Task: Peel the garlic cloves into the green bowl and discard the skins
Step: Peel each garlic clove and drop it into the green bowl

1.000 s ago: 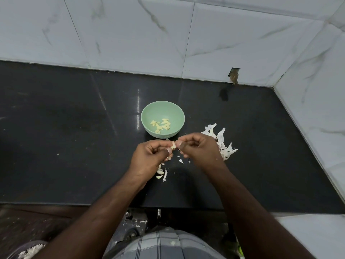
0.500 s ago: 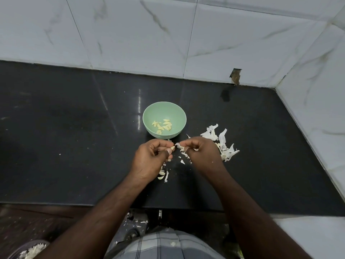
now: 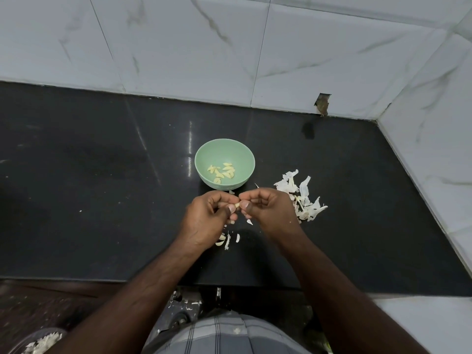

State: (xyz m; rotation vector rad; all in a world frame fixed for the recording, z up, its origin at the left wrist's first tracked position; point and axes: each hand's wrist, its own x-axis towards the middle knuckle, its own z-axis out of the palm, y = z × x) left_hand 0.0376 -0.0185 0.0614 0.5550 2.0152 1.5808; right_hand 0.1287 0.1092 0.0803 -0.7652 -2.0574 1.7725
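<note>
A small garlic clove (image 3: pixel 237 205) is pinched between the fingertips of my left hand (image 3: pixel 209 218) and my right hand (image 3: pixel 268 210), just in front of the green bowl (image 3: pixel 245 157). Several peeled cloves (image 3: pixel 221 171) lie in the bowl's bottom. A pile of white garlic skins (image 3: pixel 302 198) lies on the black counter right of my right hand. A few loose cloves and skin bits (image 3: pixel 226 240) lie on the counter under my hands.
The black counter (image 3: pixel 102 187) meets white marble-tiled walls (image 3: pixel 229 47) at the back and right. A container with white scraps (image 3: pixel 42 342) sits below the counter edge at bottom left. A checked garment (image 3: pixel 219 335) shows at the bottom.
My hands have drawn together again on the clove; the strip of skin that my right hand was pulling away half a second ago is gone from view.
</note>
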